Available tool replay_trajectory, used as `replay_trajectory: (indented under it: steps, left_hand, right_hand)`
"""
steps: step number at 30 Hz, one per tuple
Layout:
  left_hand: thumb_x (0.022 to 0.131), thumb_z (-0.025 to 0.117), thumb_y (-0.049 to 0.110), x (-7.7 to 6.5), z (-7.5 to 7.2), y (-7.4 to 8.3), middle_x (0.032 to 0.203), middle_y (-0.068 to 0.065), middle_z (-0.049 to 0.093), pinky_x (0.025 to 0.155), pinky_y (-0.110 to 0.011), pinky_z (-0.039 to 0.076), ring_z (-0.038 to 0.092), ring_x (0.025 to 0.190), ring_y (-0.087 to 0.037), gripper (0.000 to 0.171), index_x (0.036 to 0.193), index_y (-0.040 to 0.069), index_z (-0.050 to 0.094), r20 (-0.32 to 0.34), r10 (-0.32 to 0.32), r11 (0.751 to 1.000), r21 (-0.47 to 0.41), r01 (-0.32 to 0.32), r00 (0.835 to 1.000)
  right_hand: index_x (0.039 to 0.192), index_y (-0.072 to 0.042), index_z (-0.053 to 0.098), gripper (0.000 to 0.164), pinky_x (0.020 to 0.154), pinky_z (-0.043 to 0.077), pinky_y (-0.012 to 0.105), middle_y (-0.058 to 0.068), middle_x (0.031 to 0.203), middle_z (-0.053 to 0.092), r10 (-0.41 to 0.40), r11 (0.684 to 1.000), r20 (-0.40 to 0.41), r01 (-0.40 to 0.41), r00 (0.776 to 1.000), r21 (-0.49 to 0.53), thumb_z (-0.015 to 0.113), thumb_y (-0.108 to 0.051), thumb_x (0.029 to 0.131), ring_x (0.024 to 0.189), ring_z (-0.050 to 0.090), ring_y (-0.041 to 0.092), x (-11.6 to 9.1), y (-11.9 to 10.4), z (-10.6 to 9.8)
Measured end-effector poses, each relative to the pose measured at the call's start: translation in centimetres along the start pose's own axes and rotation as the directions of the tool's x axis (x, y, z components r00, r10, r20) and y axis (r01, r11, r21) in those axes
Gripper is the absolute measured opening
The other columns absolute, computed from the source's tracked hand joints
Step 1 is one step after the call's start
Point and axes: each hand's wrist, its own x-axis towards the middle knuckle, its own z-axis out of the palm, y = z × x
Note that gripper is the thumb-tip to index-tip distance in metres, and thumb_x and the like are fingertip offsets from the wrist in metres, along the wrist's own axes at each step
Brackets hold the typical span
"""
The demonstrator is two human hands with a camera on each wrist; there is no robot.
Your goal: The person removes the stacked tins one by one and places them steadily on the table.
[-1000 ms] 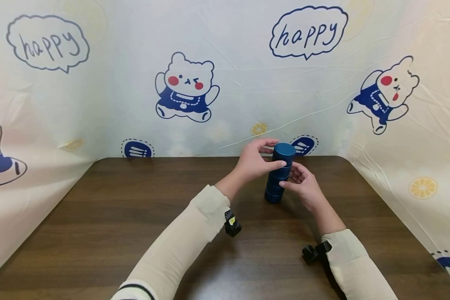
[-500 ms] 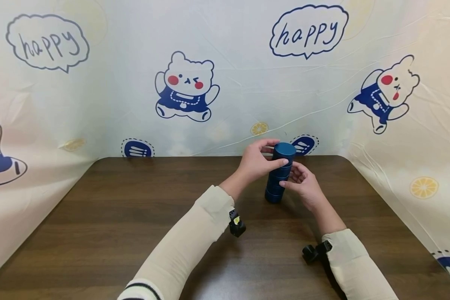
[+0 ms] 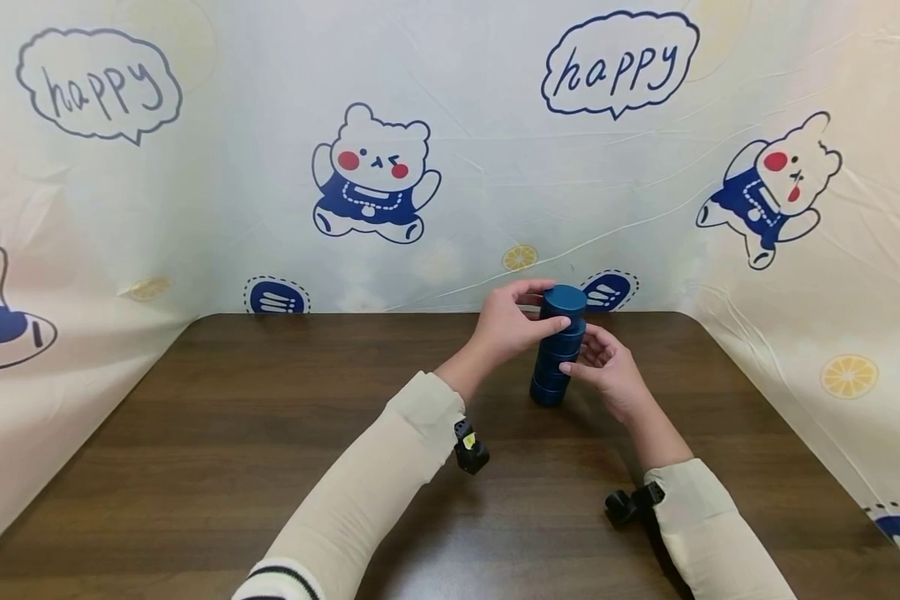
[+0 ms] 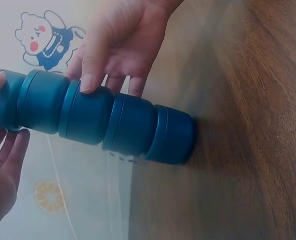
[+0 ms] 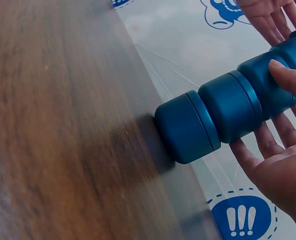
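Several small dark-blue metal canisters stand in a tall stack (image 3: 549, 375) toward the back right of the table. My left hand (image 3: 506, 325) grips the top canister (image 3: 565, 297), its thumb on the near side and its fingers round the far side. This top canister sits slightly left of the one under it. Lower down, my right hand (image 3: 611, 375) holds the middle of the stack, thumb in front and fingers behind. In the left wrist view, the right thumb rests on a middle canister (image 4: 87, 117). The right wrist view shows the bottom canister (image 5: 185, 127) standing on the wood.
A brown wooden table (image 3: 270, 433) extends under both arms. Behind it hangs a pale cloth (image 3: 480, 167) printed with bears and speech bubbles. Each wrist carries a small black camera, one on the left wrist (image 3: 471, 448) and one on the right (image 3: 633, 504).
The top canister and my left hand have shifted slightly left over the stack in the last half second. My right hand and the lower canisters have stayed in place.
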Motion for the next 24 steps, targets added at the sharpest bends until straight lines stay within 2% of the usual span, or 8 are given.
replay_trajectory:
  steps: [13, 24]
  left_hand:
    - [0.082, 0.081, 0.023, -0.4, -1.3, -0.4, 0.121, 0.0, 0.065, 0.081, -0.029, 0.056, 0.063, 0.105, -0.017, 0.047, 0.125, 0.015, 0.066, -0.04, 0.003, 0.998, -0.055, -0.005, 0.999]
    - [0.081, 0.082, 0.022, -0.7, -2.7, -0.8, 0.121, 0.002, 0.064, 0.085, -0.032, 0.055, 0.061, 0.11, -0.019, 0.049, 0.127, 0.017, 0.065, -0.012, -0.031, 0.994, -0.11, 0.03, 0.999]
  right_hand:
    - [0.133, -0.016, 0.05, 0.051, 0.095, 0.046, 0.023, -0.003, 0.123, 0.058, -0.003, 1.0, -0.004, 0.003, 1.0, -0.018, 0.072, -0.005, 0.088, 0.117, 0.05, 0.022, 0.0, 0.0, 0.1]
    - [0.133, -0.016, 0.05, 0.051, 0.095, 0.046, 0.023, -0.002, 0.123, 0.058, 0.0, 1.0, -0.004, 0.0, 1.0, -0.024, 0.072, -0.006, 0.088, 0.117, 0.051, 0.022, -0.1, -0.1, 0.2]
